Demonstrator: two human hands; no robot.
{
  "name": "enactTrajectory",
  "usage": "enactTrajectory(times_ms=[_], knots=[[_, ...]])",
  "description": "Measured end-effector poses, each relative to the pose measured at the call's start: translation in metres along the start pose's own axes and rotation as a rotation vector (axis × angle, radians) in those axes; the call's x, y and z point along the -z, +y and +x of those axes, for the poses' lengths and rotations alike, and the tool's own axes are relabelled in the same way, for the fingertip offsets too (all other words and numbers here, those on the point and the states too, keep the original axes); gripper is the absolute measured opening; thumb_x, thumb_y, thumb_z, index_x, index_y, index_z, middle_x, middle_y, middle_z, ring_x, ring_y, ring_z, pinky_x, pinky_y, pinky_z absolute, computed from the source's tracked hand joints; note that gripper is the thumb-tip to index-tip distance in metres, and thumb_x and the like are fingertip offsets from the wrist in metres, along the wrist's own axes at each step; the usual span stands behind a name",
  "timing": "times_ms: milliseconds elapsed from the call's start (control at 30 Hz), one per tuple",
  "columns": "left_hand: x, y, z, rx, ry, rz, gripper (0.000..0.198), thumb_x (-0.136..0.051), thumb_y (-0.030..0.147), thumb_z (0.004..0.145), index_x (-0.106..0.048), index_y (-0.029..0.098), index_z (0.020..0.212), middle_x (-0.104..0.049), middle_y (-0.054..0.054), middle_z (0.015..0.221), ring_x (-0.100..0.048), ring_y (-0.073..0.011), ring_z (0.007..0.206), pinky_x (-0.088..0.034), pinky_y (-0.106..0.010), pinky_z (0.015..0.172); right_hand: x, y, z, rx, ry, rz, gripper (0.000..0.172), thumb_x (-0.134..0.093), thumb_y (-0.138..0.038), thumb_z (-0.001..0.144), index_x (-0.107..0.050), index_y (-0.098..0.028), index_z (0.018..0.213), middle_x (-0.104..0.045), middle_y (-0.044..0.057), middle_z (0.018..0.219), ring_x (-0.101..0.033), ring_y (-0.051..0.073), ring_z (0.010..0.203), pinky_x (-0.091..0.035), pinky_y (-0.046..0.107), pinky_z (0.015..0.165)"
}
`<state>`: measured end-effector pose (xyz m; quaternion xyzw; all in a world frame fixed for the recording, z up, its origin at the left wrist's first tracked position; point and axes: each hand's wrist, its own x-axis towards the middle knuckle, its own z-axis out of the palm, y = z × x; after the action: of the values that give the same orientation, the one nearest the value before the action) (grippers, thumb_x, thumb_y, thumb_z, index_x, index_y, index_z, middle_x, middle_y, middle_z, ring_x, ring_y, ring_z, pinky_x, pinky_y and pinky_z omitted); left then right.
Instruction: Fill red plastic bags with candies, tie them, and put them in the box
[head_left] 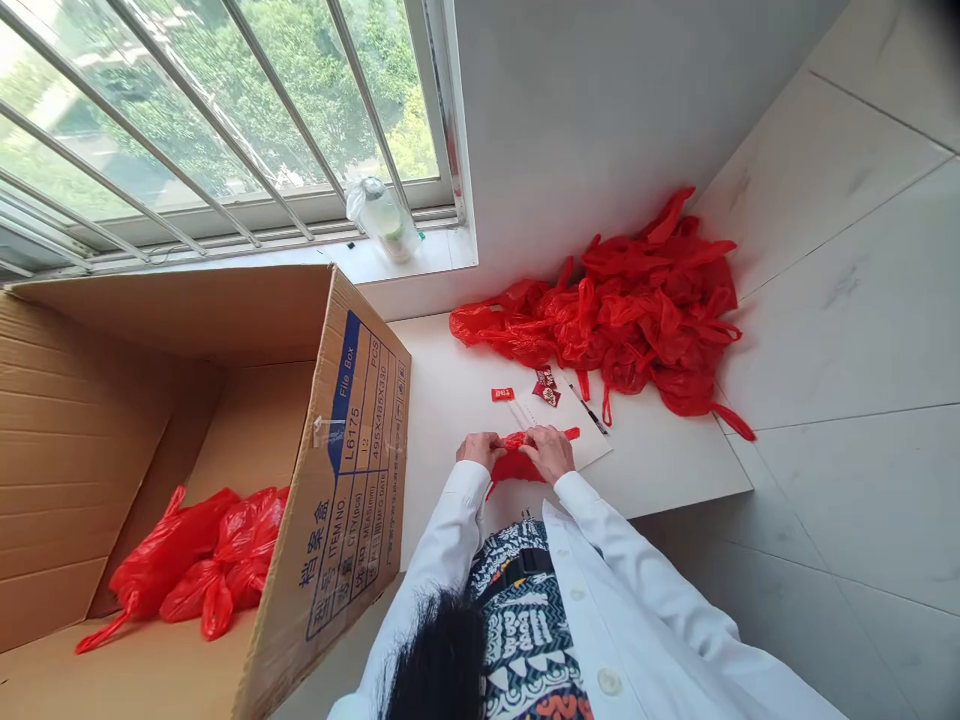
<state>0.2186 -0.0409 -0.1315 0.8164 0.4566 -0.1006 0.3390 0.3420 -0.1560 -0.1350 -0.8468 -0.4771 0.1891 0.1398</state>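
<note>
A red plastic bag point(519, 466) lies bunched at the front of the white table, close to my body. My left hand point(481, 450) grips its left side with bent fingers. On the right, my right hand point(550, 453) is closed over the bag's upper edge, and a strip of red plastic pokes out past its knuckles. Just beyond the hands are a sheet of white paper point(596, 447), a black pen point(591, 408), a small red packet point(502, 394) and dark red patterned packets point(547, 387).
A heap of red plastic bags point(637, 310) covers the table's back right, against the wall. To the left stands an open cardboard box point(367, 430) with red bags point(180, 550) inside. A bottle in clear plastic point(386, 220) sits on the windowsill by the barred window.
</note>
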Motion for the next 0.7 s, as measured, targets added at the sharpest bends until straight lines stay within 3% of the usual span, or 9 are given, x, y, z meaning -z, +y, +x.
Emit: enactTrajectory(times_ms=[133,233,333,400,533,700], knots=[[0.015,-0.026,0.000,0.046,0.036,-0.046,0.008,-0.062,0.026,0.074,-0.070,0.023,0.076,-0.069,0.000,0.076,-0.060,-0.0135,0.072,-0.045,-0.022,0.064,0.015,0.029,0.000,-0.072,0.090,0.006,0.014,-0.056,-0.024,0.082,-0.055,-0.020,0.069,-0.061,0.001,0.076,-0.050,0.016,0.077,-0.031,0.028,0.070],[0.022,-0.037,0.002,0.010,0.055,-0.072,0.010,-0.064,0.030,0.074,-0.070,0.022,0.076,-0.066,0.000,0.076,-0.060,-0.0137,0.076,-0.046,-0.023,0.070,0.022,0.039,-0.001,0.016,0.052,0.087,0.013,-0.053,-0.028,0.084,-0.056,-0.020,0.074,-0.060,0.000,0.077,-0.051,0.014,0.074,-0.033,0.026,0.068],[0.018,-0.034,0.003,-0.063,0.080,-0.082,0.007,-0.067,0.028,0.071,-0.069,0.022,0.074,-0.065,-0.002,0.089,-0.058,-0.0169,0.089,-0.044,-0.027,0.084,0.013,0.020,0.004,0.174,-0.005,0.109,0.016,-0.056,-0.034,0.082,-0.057,-0.021,0.092,-0.062,0.002,0.091,-0.053,0.016,0.082,-0.036,0.026,0.071],[0.013,-0.030,0.004,-0.113,0.066,-0.104,0.006,-0.065,0.026,0.071,-0.069,0.022,0.075,-0.065,-0.001,0.091,-0.058,-0.0161,0.088,-0.044,-0.027,0.085,0.002,-0.002,0.010,0.196,-0.043,0.048,0.022,-0.059,-0.033,0.081,-0.056,-0.021,0.099,-0.062,0.005,0.098,-0.053,0.018,0.087,-0.036,0.027,0.072],[0.008,-0.033,0.004,-0.134,0.024,-0.160,0.003,-0.064,0.021,0.069,-0.067,0.022,0.070,-0.067,0.002,0.076,-0.059,-0.0138,0.076,-0.045,-0.024,0.077,-0.013,-0.030,0.022,0.153,-0.093,-0.023,0.005,-0.055,-0.021,0.083,-0.058,-0.021,0.087,-0.063,0.003,0.086,-0.054,0.016,0.078,-0.033,0.026,0.064],[0.009,-0.053,0.003,-0.058,0.029,-0.243,0.008,-0.064,0.026,0.071,-0.065,0.019,0.068,-0.066,0.003,0.068,-0.060,-0.0120,0.070,-0.046,-0.021,0.066,-0.010,-0.026,0.022,0.160,-0.071,0.002,0.005,-0.057,-0.022,0.081,-0.057,-0.022,0.076,-0.063,-0.001,0.075,-0.053,0.013,0.072,-0.031,0.025,0.065]])
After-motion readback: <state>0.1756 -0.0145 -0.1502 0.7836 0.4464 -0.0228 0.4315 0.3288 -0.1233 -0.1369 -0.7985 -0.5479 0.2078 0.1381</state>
